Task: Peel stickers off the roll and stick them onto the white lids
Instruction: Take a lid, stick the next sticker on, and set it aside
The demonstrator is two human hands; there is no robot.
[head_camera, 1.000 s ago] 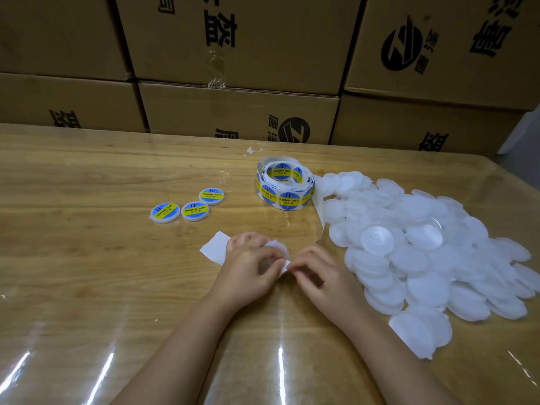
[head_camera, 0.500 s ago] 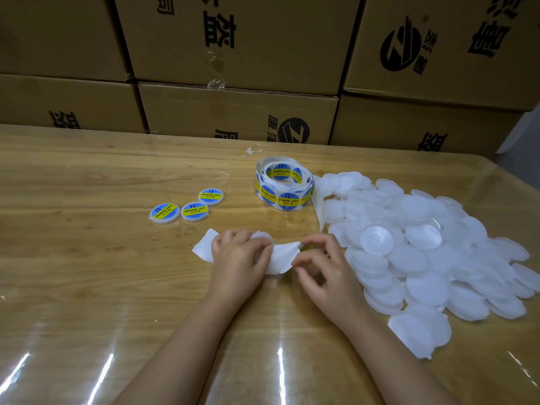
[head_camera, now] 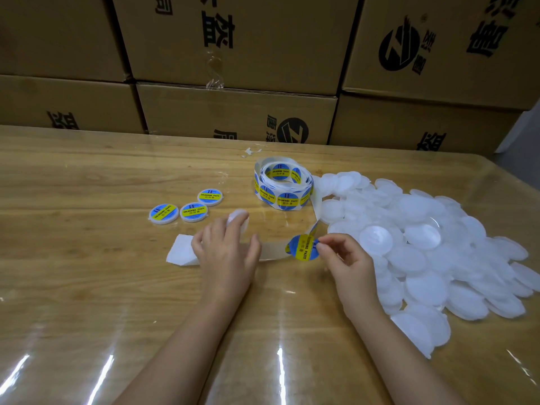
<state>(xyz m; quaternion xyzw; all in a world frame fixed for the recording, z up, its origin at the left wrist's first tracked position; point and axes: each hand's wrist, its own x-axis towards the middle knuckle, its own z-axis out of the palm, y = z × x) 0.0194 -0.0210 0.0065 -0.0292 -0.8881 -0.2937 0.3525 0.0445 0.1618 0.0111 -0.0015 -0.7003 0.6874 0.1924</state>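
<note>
A roll of blue-and-yellow stickers (head_camera: 282, 184) stands at the table's middle back. Its white backing strip (head_camera: 270, 252) trails down toward me and lies under my left hand (head_camera: 226, 252). That hand presses the strip flat and covers a bare white lid (head_camera: 237, 216) with its fingertips. My right hand (head_camera: 346, 263) pinches one round sticker (head_camera: 302, 247) by its edge, half lifted off the strip. A big heap of bare white lids (head_camera: 423, 247) fills the right side. Three stickered lids (head_camera: 187, 209) lie to the left of the roll.
Stacked cardboard boxes (head_camera: 233, 68) wall off the back of the wooden table (head_camera: 87, 287), which has a glossy clear cover. The strip's used end (head_camera: 179, 252) sticks out left of my left hand. Small paper scraps (head_camera: 251, 151) lie behind the roll.
My hands have drawn apart. The right hand has pulled a sticker up off the backing strip, while the left hand has slid left and flattened over the strip and a lid.
</note>
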